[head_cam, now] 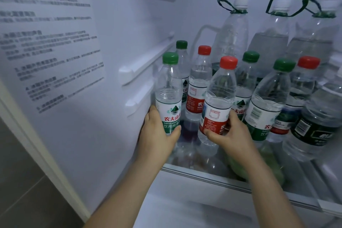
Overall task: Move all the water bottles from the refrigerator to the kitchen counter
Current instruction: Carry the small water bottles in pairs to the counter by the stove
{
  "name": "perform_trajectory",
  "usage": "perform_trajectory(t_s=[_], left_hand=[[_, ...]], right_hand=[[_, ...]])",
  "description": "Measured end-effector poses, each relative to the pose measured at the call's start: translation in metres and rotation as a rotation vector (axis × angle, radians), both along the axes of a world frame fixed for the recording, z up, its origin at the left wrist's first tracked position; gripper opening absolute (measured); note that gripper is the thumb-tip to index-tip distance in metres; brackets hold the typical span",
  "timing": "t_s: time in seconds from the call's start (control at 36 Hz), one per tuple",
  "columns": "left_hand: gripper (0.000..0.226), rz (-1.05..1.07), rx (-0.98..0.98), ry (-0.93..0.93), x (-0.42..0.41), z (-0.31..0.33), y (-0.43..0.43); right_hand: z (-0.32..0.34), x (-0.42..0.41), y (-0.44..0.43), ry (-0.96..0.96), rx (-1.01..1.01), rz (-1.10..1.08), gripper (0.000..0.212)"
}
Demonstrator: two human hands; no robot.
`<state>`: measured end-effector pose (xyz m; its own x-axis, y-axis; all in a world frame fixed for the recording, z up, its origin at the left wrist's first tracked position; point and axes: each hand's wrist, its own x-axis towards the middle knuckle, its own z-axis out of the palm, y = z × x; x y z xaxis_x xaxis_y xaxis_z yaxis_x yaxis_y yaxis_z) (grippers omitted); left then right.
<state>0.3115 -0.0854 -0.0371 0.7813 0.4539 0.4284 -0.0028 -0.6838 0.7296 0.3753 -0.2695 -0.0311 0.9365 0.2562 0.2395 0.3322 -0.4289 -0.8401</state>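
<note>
Refrigerator interior (pixel 118 46), white-walled and open, fills the view, with a printed sheet of blurred text (pixel 46 39) stuck to its left wall. A glass shelf (pixel 212 177) runs across the lower right and carries a crowd of clear plastic water bottles. At the back stand three tall bottles (pixel 235 37) with white caps and dark green carrying loops around their necks. To the far right, a large bottle with a dark label (pixel 314 122) leans at the shelf's edge. In front of the tall ones stand smaller bottles, some with green caps and some with red.

Two bare forearms reach in from the bottom of the view. The person's left hand (pixel 157 135) wraps around the lower part of a green-capped bottle (pixel 169 96) at the front left of the shelf, close to the left wall, thumb across its green and white label. The right hand (pixel 233 133) grips a red-capped bottle (pixel 218 102) near its base, fingers curled over the red label; this bottle tilts to the right. Both held bottles are still inside the refrigerator, above the front of the shelf. Whether their bases touch the glass cannot be told. Something pale green (pixel 238 168) shows dimly beneath the shelf.
</note>
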Motion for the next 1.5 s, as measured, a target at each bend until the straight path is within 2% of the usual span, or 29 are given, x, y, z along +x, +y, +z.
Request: perform_trajectory(t_s=[0.22,0.72,0.86,1.11,1.5], left_hand=[[0.060,0.052,-0.007,-0.001,0.003,0.000,-0.004],[0.047,0.011,-0.070,0.067,-0.023,0.005,-0.018],[0.046,-0.015,-0.083,0.059,-0.049,0.001,-0.031],[0.049,-0.019,-0.272,0.033,-0.094,0.000,-0.046],[0.053,-0.185,-0.335,-0.029,-0.153,0.023,-0.064]], right_hand=[[-0.002,0.001,0.001,-0.008,0.004,-0.009,0.064],[-0.004,-0.011,0.002,-0.034,0.027,-0.070,0.062],[-0.005,-0.036,-0.006,-0.046,0.051,-0.102,0.052],[-0.002,-0.079,-0.025,-0.028,0.075,-0.137,0.059],[0.028,-0.162,-0.048,-0.094,0.089,-0.230,0.052]])
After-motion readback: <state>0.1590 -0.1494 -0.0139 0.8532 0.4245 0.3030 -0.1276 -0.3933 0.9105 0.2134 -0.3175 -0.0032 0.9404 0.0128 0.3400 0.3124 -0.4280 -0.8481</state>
